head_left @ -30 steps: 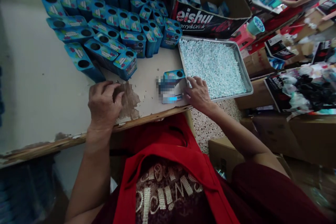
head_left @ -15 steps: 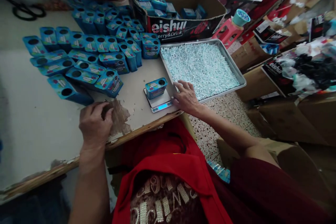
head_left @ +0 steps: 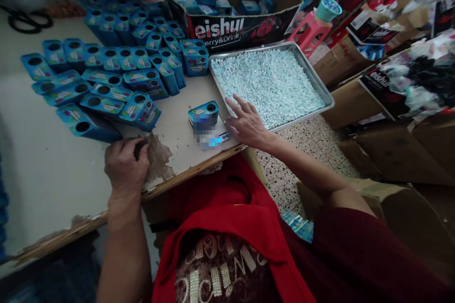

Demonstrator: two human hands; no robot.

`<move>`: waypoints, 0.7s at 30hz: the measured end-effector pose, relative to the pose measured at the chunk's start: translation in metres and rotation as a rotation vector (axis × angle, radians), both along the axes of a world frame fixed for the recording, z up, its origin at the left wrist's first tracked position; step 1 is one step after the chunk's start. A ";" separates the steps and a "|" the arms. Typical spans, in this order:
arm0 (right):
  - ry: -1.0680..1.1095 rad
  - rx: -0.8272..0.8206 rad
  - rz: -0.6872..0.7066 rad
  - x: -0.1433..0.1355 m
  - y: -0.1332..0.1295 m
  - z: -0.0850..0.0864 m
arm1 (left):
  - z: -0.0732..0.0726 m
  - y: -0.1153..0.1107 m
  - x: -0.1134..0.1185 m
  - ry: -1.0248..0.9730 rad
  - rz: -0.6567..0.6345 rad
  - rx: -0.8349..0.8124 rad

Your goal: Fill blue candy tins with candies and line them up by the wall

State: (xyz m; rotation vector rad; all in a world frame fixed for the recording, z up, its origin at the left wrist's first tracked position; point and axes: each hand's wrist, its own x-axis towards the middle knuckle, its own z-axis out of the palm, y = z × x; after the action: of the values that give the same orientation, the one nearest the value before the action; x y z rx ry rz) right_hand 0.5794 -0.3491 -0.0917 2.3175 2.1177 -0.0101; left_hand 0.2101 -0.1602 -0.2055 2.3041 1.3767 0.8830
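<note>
Clearly "CARAMELO" on blue box (head_left: 196, 62)

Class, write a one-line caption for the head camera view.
Right hand at a tray of pale pellets, left hand resting by clustered blue containers.

Colours noted: blue tins (head_left: 140, 111), red apron (head_left: 227, 218).
Candies (head_left: 266, 80) pale aqua and white; stool (head_left: 311, 33) coral-pink; floor (head_left: 287, 165) speckled brown on cream; carton (head_left: 227, 33) black with white-and-red lettering.

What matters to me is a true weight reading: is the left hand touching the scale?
Apart. The head view shows a stretch of the table between the left hand and the scale.
</note>
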 end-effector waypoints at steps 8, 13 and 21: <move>0.066 -0.136 -0.044 0.005 0.041 -0.013 | 0.005 -0.001 0.002 -0.007 0.000 -0.022; 0.075 -0.059 -0.042 0.005 0.033 -0.006 | 0.003 0.000 0.001 -0.007 -0.006 -0.016; 0.084 0.118 -0.405 0.126 -0.015 0.018 | 0.006 0.001 0.001 0.001 0.003 -0.031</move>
State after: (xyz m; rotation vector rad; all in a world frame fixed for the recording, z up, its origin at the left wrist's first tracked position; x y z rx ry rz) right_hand 0.7055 -0.3641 -0.0733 2.8197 1.6818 0.0183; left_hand 0.2108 -0.1595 -0.1992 2.2802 1.3845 0.8559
